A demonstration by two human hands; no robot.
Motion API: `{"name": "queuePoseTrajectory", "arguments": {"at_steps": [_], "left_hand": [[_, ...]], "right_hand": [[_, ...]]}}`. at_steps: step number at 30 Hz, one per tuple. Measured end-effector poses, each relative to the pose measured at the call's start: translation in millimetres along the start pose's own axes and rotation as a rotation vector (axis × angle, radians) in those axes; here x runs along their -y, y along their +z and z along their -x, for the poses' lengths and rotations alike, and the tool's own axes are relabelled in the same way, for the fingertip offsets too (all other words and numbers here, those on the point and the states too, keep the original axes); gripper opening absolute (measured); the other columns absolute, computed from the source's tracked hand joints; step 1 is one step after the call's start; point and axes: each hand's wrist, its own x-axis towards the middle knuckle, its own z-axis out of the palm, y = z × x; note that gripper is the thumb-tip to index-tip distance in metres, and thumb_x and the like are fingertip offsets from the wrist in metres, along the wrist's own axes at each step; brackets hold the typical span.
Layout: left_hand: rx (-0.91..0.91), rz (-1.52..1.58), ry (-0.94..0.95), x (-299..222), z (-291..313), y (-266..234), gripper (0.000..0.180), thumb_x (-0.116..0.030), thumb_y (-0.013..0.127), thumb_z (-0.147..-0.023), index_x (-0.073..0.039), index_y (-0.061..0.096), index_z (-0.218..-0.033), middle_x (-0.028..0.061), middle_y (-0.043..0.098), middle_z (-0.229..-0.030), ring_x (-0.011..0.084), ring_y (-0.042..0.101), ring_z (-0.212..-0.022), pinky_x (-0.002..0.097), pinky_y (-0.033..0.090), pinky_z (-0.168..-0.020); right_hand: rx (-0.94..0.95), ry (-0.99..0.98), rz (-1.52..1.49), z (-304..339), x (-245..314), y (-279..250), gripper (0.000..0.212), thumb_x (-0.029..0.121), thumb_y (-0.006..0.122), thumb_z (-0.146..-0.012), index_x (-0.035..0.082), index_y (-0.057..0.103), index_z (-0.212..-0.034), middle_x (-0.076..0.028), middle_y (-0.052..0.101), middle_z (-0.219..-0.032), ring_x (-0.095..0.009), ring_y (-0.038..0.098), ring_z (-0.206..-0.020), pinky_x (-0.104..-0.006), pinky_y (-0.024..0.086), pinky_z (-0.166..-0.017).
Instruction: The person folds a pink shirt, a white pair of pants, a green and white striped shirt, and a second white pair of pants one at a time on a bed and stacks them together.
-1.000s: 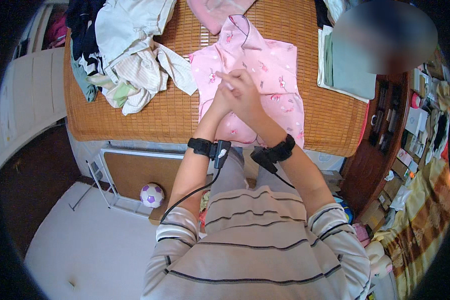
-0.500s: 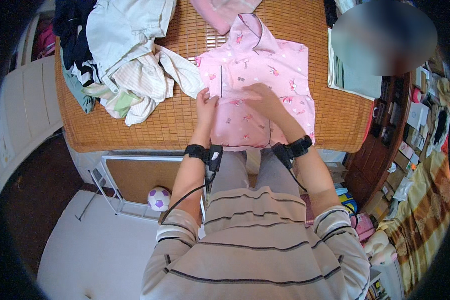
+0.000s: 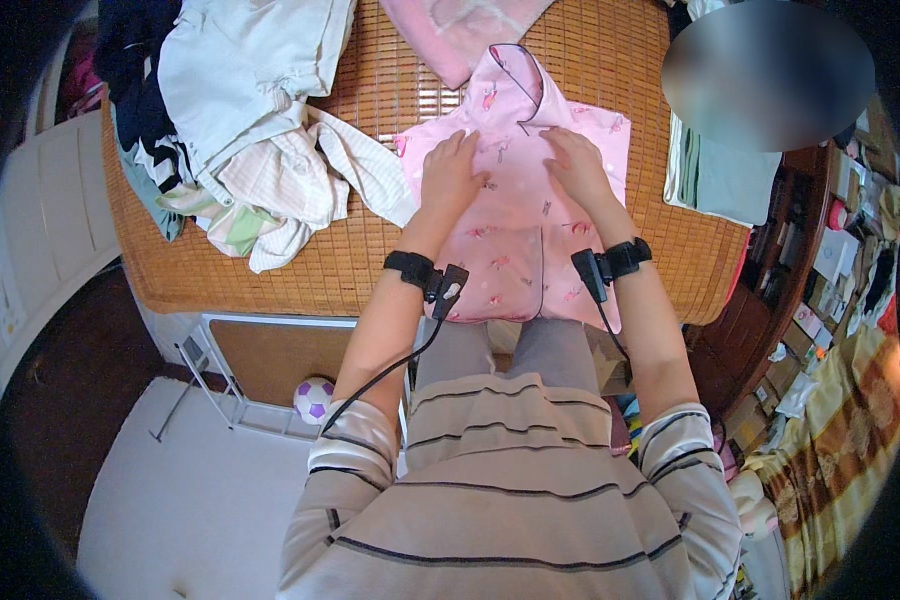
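A pink printed pajama shirt with dark piping lies spread on the woven bamboo mat, its collar at the far end. My left hand rests on the upper left of the shirt, fingers stretched out and pointing away from me. Opposite it, my right hand lies on the upper right, below the collar, with its fingers apart. Neither hand grips the cloth. The shirt's sleeves are not seen extended; its near hem reaches the mat's front edge by my legs.
On the left is a loose heap of clothes, with white pants and a striped shirt. A pink garment lies beyond the collar. Folded green clothes are stacked at right. A ball sits below the mat's edge.
My left hand has left the shirt's left edge, and both hands have moved farther up the shirt, spreading flat near the collar. The view has shifted slightly.
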Motion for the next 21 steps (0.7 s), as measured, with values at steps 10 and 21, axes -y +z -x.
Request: {"name": "queuePoseTrajectory", "arguments": {"at_steps": [10,21], "left_hand": [[-0.003,0.134,-0.207,7.9,-33.6,3.1,0.065,-0.015,0.072,-0.061,-0.008,0.042,-0.118,0.0134,0.043,-0.113,0.0278,0.045,-0.100,0.0359,0.037,-0.083],[0.086,0.535,-0.180,17.7,-97.0,15.3,0.051,-0.007,0.065,-0.066,-0.006,0.048,-0.115,0.0083,0.055,-0.092,0.0164,0.049,-0.068,0.0256,0.042,-0.065]], "right_hand": [[-0.074,0.351,-0.130,-25.9,-31.0,5.6,0.057,0.009,0.071,-0.058,0.009,0.047,-0.110,-0.011,0.050,-0.105,-0.026,0.050,-0.092,-0.0330,0.041,-0.075],[0.045,0.240,-0.682,-64.8,-34.7,-19.8,0.049,-0.005,0.062,-0.066,0.005,0.051,-0.112,-0.004,0.051,-0.087,-0.009,0.045,-0.061,-0.0182,0.039,-0.054]]}}
